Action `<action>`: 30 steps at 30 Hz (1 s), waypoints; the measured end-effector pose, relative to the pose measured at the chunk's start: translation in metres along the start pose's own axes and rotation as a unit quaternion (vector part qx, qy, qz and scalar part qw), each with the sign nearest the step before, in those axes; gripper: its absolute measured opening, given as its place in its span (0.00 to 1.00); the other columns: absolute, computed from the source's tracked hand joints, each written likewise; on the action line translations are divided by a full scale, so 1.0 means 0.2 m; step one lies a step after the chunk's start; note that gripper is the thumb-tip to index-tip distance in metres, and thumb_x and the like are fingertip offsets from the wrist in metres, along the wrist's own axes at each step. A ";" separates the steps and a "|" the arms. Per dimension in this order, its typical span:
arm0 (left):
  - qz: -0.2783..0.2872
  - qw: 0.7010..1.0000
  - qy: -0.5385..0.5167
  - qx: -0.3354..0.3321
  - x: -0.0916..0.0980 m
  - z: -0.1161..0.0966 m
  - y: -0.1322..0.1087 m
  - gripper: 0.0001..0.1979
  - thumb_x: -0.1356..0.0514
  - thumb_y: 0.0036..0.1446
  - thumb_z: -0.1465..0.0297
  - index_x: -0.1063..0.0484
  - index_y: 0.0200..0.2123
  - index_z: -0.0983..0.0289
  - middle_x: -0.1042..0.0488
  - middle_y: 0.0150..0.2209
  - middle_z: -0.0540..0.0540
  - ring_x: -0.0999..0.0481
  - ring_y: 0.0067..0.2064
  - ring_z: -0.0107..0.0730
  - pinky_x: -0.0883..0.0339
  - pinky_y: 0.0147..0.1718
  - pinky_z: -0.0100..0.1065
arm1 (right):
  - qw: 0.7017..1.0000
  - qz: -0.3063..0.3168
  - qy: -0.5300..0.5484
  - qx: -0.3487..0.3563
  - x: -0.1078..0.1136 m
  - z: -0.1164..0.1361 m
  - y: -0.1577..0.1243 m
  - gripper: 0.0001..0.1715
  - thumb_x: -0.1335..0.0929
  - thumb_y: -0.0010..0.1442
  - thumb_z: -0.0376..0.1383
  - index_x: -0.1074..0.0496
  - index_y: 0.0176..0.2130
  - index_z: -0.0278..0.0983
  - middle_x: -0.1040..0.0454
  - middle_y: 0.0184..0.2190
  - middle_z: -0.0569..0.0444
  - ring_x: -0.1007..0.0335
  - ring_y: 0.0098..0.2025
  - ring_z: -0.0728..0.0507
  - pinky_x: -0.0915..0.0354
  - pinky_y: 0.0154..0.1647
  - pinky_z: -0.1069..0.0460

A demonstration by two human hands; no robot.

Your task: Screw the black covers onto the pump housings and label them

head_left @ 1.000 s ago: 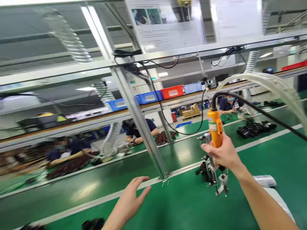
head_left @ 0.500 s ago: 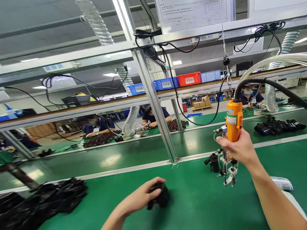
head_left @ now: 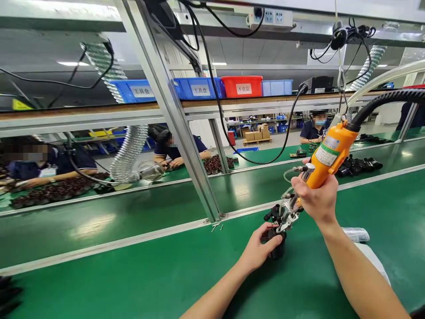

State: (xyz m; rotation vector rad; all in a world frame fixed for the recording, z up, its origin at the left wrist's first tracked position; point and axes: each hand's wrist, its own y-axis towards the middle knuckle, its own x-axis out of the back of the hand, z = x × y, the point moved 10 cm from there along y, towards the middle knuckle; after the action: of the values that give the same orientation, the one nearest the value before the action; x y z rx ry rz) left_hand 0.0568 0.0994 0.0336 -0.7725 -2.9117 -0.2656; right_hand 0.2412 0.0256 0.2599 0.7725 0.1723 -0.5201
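My right hand (head_left: 317,199) is wrapped round an orange electric screwdriver (head_left: 328,157) that hangs from a cable and a black hose. The tool is tilted, and its metal tip (head_left: 285,217) points down-left onto a small black part (head_left: 277,248). My left hand (head_left: 260,248) grips that black part and holds it on the green bench (head_left: 166,274). A second small black piece (head_left: 272,212) stands just behind the tip.
A slanted metal post (head_left: 186,146) rises at the bench's far edge, with a few loose screws (head_left: 215,227) at its foot. Blue and red bins (head_left: 242,85) sit on the shelf. Other people work across the green conveyor (head_left: 133,208). A clear packet (head_left: 357,233) lies at the right.
My left hand has carried the black part rightwards, under the screwdriver. My right hand has tilted the tool and lowered its tip onto the part. The view has swung to the right.
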 end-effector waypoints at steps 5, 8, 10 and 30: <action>0.012 1.000 -0.005 -0.011 -0.02 -0.03 0.00 0.19 0.31 0.59 0.59 0.23 0.49 0.63 0.19 0.46 0.56 0.24 0.48 0.41 0.32 0.51 0.37 | 0.999 0.002 -0.031 -0.015 -0.02 -0.03 0.01 0.27 0.22 0.42 0.42 0.31 0.41 0.38 0.34 0.21 0.64 0.41 0.21 0.51 0.37 0.21 0.53; 0.018 1.000 -0.010 -0.007 -0.04 -0.04 0.00 0.19 0.32 0.60 0.59 0.23 0.49 0.63 0.19 0.47 0.57 0.23 0.48 0.42 0.32 0.52 0.38 | 0.999 0.010 -0.043 -0.012 -0.03 -0.05 0.00 0.27 0.22 0.43 0.43 0.31 0.41 0.39 0.34 0.21 0.64 0.40 0.21 0.50 0.35 0.22 0.53; 0.018 1.000 -0.011 -0.005 -0.04 -0.05 0.00 0.20 0.31 0.59 0.59 0.23 0.50 0.63 0.19 0.48 0.57 0.23 0.49 0.43 0.32 0.53 0.39 | 0.998 0.019 -0.054 -0.006 -0.04 -0.04 0.00 0.28 0.22 0.43 0.44 0.31 0.42 0.39 0.34 0.21 0.64 0.39 0.21 0.50 0.34 0.22 0.53; -0.004 1.000 -0.021 -0.003 -0.05 -0.03 0.00 0.20 0.32 0.58 0.59 0.24 0.49 0.64 0.21 0.45 0.55 0.25 0.46 0.41 0.32 0.50 0.38 | 0.990 0.079 -0.112 -0.034 -0.18 -0.25 -0.07 0.29 0.20 0.46 0.46 0.36 0.40 0.42 0.35 0.23 0.64 0.39 0.22 0.50 0.36 0.22 0.53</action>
State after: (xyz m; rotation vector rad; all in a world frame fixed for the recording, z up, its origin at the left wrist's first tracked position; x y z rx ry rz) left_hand 0.0662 0.0932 0.0371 -0.7777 -2.9546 -0.2629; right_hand 0.2049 0.0663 0.2283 0.6487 -0.0789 -0.4450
